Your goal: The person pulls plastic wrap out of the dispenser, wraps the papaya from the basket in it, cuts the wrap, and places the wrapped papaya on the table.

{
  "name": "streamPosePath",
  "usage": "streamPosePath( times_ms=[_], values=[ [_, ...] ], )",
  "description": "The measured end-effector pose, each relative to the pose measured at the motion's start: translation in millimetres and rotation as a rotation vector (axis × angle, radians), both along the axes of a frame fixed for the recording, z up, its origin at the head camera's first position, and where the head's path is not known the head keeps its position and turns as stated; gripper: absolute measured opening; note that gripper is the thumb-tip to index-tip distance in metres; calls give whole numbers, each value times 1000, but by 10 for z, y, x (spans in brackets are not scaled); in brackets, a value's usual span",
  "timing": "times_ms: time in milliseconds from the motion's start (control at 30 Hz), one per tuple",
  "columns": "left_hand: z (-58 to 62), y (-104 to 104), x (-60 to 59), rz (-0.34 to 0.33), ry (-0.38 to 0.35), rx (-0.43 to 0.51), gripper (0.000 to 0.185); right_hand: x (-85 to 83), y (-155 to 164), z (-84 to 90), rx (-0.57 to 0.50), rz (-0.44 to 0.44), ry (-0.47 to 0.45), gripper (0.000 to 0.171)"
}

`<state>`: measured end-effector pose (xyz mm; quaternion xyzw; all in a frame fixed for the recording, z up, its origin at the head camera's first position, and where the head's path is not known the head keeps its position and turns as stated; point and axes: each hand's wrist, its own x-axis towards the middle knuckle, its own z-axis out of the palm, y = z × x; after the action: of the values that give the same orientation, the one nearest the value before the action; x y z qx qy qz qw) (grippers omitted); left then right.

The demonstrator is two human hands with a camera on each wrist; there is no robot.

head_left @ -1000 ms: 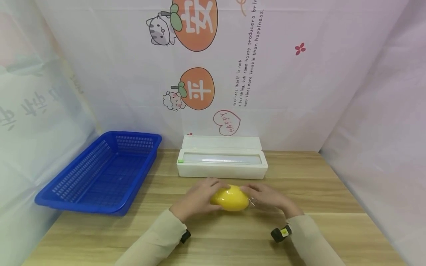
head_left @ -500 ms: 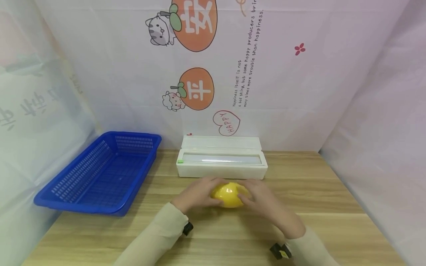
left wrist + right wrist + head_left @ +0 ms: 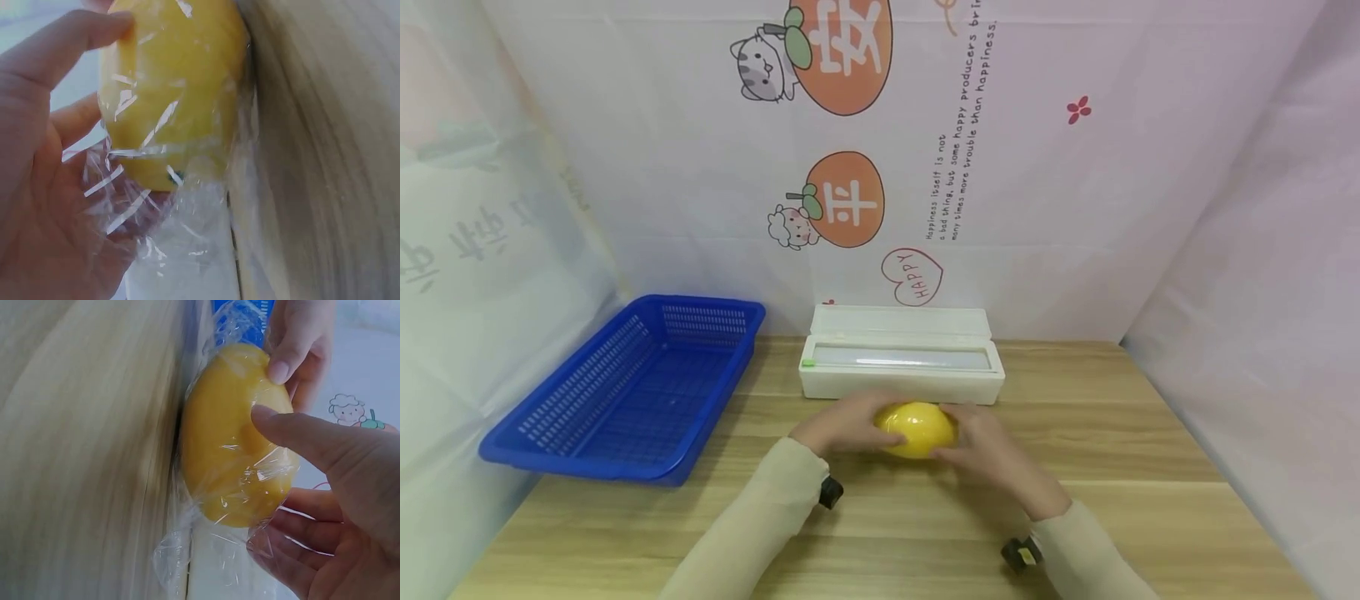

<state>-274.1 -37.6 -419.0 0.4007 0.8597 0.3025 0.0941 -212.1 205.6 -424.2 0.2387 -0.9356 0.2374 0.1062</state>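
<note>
One blue basket (image 3: 625,392) sat at your 10 o'clock on the wooden table (image 3: 1150,467), its long side running away from you. One white cling-film dispenser box (image 3: 901,362) lay at 12 o'clock with its lid open, just beyond your hands. You held one yellow lemon-shaped fruit (image 3: 916,428), wrapped in clear cling film (image 3: 150,219), low over the table near its middle, just in front of the box. Its long axis ran left to right across your view, one end toward each palm.

Your left hand (image 3: 838,427) cupped the fruit's left end, thumb curled over the top and fingers round the back, gripping it through the film. Your right hand (image 3: 988,446) clasped the right end the same way, thumb pressed on the film and fingers curled beneath, where loose film bunched.

On the backdrop behind, two orange fruit cartoons carried Chinese characters, one beside a cat, one beside a sheep. A heart read "HAPPY" (image 3: 912,277). A slanted line of English print (image 3: 958,133) began "Happiness itself is not"; the rest was too small to read surely.
</note>
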Motion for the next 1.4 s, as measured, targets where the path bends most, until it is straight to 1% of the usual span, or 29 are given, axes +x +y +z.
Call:
streamPosePath(
  times_ms=[67,133,200,300,400,467,567,700,767,900,1000,1133,1267,1333,1400],
  values=[
    [24,1,-15,0,-35,4,58,-19,7,-2,6,-15,-21,63],
    [38,-10,-20,1,-72,7,57,-17,21,7,-5,-21,-63,61],
    [20,-28,-23,5,-102,2,58,-7,41,19,-21,-17,-110,59],
    [-37,-66,-23,12,-170,31,58,1,76,41,-55,8,-167,58],
    [-115,-101,-33,2,-215,89,55,-30,113,38,-74,38,-195,57],
    [-159,-123,-40,0,-233,118,53,-60,136,35,-96,56,-223,57],
    [-218,-151,-60,12,-235,127,51,-111,162,19,-162,55,-313,57],
    [-287,-184,-88,69,-247,107,53,-165,196,-7,-238,22,-428,58],
    [-313,-196,-101,97,-246,100,54,-186,208,-16,-260,11,-461,59],
    [-334,-208,-117,144,-208,65,56,-222,230,-31,-263,-9,-476,59],
    [-323,-208,-121,157,-183,44,56,-258,250,-48,-235,11,-451,58],
    [-333,-210,-136,131,-195,55,52,-292,272,-63,-206,69,-436,53],
    [-352,-214,-141,107,-215,64,51,-273,271,-41,-197,94,-467,52],
    [-337,-208,-134,102,-188,49,52,-262,263,-28,-197,105,-485,52],
    [-307,-201,-122,95,-142,39,51,-256,256,-27,-201,115,-504,54]
  ],
)
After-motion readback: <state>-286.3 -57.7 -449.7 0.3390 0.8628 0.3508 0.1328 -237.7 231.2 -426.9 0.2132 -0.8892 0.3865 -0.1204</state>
